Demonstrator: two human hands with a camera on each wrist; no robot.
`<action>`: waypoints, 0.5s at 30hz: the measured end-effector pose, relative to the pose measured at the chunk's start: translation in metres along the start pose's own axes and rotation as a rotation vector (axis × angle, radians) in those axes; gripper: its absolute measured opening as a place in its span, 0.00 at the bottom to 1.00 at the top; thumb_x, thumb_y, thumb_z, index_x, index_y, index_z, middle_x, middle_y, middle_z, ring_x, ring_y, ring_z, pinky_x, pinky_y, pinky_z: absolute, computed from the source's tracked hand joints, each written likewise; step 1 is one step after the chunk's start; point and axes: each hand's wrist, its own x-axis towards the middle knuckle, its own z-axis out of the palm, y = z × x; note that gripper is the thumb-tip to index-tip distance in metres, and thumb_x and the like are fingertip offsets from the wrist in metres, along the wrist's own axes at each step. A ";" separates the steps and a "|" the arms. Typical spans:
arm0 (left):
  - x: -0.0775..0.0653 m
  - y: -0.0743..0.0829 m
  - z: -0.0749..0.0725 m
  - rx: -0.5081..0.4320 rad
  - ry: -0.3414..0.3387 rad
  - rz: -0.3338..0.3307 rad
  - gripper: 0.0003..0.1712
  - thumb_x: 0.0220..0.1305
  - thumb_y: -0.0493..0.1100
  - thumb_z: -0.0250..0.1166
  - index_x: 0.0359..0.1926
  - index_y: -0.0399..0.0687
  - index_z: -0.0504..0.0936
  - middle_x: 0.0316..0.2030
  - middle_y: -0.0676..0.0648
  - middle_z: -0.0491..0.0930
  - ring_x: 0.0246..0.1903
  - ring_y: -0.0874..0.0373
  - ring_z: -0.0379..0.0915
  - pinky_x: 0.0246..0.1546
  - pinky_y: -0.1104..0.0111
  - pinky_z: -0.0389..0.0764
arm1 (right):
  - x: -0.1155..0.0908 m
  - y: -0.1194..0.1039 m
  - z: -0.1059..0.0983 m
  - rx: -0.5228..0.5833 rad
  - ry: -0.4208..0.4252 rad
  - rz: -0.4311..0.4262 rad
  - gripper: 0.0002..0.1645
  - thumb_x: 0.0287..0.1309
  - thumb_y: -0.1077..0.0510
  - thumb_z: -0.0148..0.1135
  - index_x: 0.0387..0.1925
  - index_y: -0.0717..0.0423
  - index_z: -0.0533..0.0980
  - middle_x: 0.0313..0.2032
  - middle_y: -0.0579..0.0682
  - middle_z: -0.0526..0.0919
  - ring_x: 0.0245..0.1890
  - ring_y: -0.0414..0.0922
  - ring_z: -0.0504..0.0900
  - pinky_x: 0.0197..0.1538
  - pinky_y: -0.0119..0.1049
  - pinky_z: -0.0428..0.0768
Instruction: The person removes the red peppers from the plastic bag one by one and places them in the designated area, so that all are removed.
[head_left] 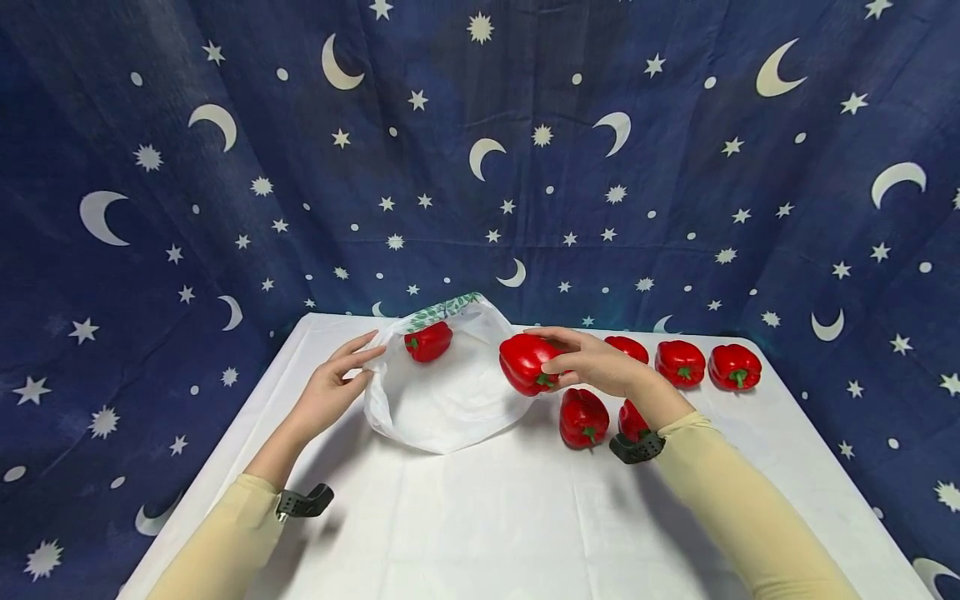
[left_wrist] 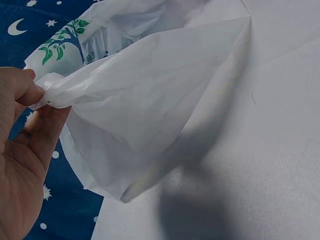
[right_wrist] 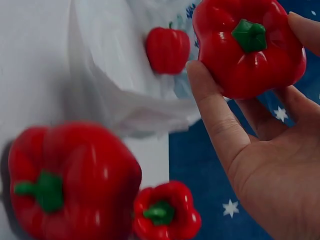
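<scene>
A white plastic bag with a green leafy print lies with its mouth spread wide on the table. My left hand pinches the left edge of its rim between thumb and fingers, as the left wrist view shows up close. Inside the bag sits one red bell pepper. My right hand grips another red bell pepper by its sides, green stem showing, at the bag's right rim. Just below that hand, a bell pepper stands on the table.
Several more red peppers lie to the right: one partly behind the right wrist, and a back row with a middle pepper and an end pepper. A white cloth covers the table. Behind hangs a dark blue star-and-moon curtain.
</scene>
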 end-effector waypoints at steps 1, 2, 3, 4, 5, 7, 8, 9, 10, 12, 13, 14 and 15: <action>0.000 0.000 0.000 0.001 -0.001 0.002 0.23 0.71 0.33 0.61 0.65 0.50 0.82 0.74 0.53 0.64 0.73 0.53 0.56 0.45 0.77 0.74 | -0.003 0.001 -0.004 0.004 0.009 -0.003 0.47 0.56 0.62 0.70 0.76 0.50 0.63 0.70 0.60 0.63 0.65 0.61 0.65 0.55 0.55 0.80; 0.000 0.001 0.000 0.003 -0.001 0.002 0.23 0.71 0.33 0.61 0.65 0.50 0.82 0.74 0.53 0.64 0.73 0.53 0.57 0.45 0.77 0.74 | -0.006 0.001 -0.007 0.009 0.019 -0.003 0.47 0.56 0.62 0.70 0.76 0.50 0.63 0.70 0.60 0.63 0.65 0.61 0.65 0.55 0.55 0.80; 0.000 0.001 0.000 0.003 -0.001 0.000 0.23 0.72 0.33 0.61 0.65 0.50 0.82 0.74 0.54 0.64 0.73 0.53 0.57 0.45 0.76 0.74 | -0.009 0.002 -0.010 0.011 0.027 -0.006 0.47 0.56 0.62 0.70 0.77 0.50 0.62 0.70 0.61 0.62 0.65 0.61 0.65 0.55 0.54 0.80; 0.000 0.001 0.000 0.005 -0.001 0.003 0.23 0.72 0.33 0.61 0.65 0.50 0.82 0.74 0.55 0.64 0.73 0.53 0.57 0.45 0.76 0.74 | -0.011 0.002 -0.014 0.016 0.036 -0.006 0.48 0.56 0.62 0.70 0.77 0.50 0.62 0.70 0.61 0.62 0.66 0.61 0.64 0.55 0.54 0.81; 0.000 0.001 0.000 0.009 0.000 0.006 0.23 0.72 0.34 0.61 0.65 0.50 0.82 0.74 0.55 0.65 0.73 0.52 0.58 0.45 0.76 0.74 | -0.014 0.003 -0.017 0.019 0.046 -0.004 0.48 0.56 0.62 0.70 0.77 0.50 0.62 0.70 0.61 0.62 0.66 0.62 0.64 0.55 0.53 0.81; 0.000 0.000 0.000 0.012 0.000 0.012 0.23 0.72 0.33 0.61 0.65 0.49 0.81 0.74 0.55 0.65 0.72 0.52 0.59 0.45 0.75 0.75 | -0.020 0.004 -0.023 0.030 0.063 0.000 0.49 0.55 0.62 0.71 0.77 0.50 0.61 0.71 0.60 0.61 0.67 0.62 0.62 0.56 0.53 0.80; 0.000 0.000 0.000 0.012 0.001 0.013 0.23 0.72 0.33 0.61 0.65 0.49 0.81 0.74 0.54 0.65 0.72 0.52 0.59 0.45 0.75 0.75 | -0.022 0.004 -0.026 0.037 0.071 0.003 0.49 0.55 0.62 0.71 0.77 0.50 0.61 0.72 0.60 0.60 0.68 0.63 0.61 0.56 0.54 0.80; 0.000 -0.001 0.000 0.012 0.002 0.017 0.23 0.71 0.33 0.61 0.65 0.49 0.81 0.74 0.54 0.65 0.72 0.51 0.60 0.45 0.75 0.75 | -0.025 0.005 -0.028 0.045 0.079 0.006 0.49 0.55 0.62 0.71 0.77 0.50 0.61 0.72 0.60 0.59 0.69 0.63 0.60 0.57 0.55 0.79; 0.000 -0.001 0.000 0.013 0.004 0.020 0.23 0.71 0.33 0.61 0.65 0.48 0.81 0.74 0.53 0.65 0.71 0.51 0.61 0.45 0.75 0.75 | -0.028 0.006 -0.031 0.052 0.087 0.010 0.50 0.56 0.62 0.70 0.78 0.50 0.60 0.73 0.60 0.57 0.70 0.64 0.59 0.58 0.56 0.79; -0.001 -0.001 0.000 0.012 0.007 0.023 0.24 0.71 0.32 0.62 0.65 0.48 0.82 0.74 0.53 0.65 0.70 0.51 0.62 0.43 0.75 0.75 | -0.034 0.009 -0.037 0.058 0.100 0.013 0.50 0.56 0.63 0.70 0.78 0.50 0.59 0.74 0.61 0.55 0.70 0.65 0.58 0.58 0.57 0.78; -0.001 -0.001 0.001 0.012 0.008 0.023 0.24 0.71 0.32 0.62 0.65 0.48 0.82 0.74 0.53 0.65 0.70 0.52 0.62 0.43 0.76 0.75 | -0.037 0.011 -0.041 0.062 0.107 0.012 0.50 0.57 0.63 0.70 0.78 0.50 0.58 0.74 0.61 0.54 0.71 0.66 0.57 0.58 0.57 0.78; -0.001 -0.001 0.001 0.011 0.009 0.024 0.24 0.70 0.32 0.62 0.65 0.48 0.82 0.74 0.53 0.65 0.70 0.52 0.62 0.43 0.75 0.75 | -0.040 0.012 -0.044 0.069 0.112 0.010 0.50 0.58 0.63 0.69 0.79 0.50 0.57 0.75 0.61 0.53 0.71 0.66 0.56 0.58 0.57 0.78; -0.001 -0.001 0.001 0.012 0.009 0.024 0.24 0.70 0.32 0.62 0.65 0.48 0.82 0.74 0.53 0.65 0.70 0.52 0.63 0.43 0.75 0.75 | -0.043 0.014 -0.047 0.070 0.119 0.006 0.50 0.59 0.63 0.69 0.79 0.51 0.57 0.75 0.61 0.53 0.71 0.66 0.56 0.58 0.56 0.78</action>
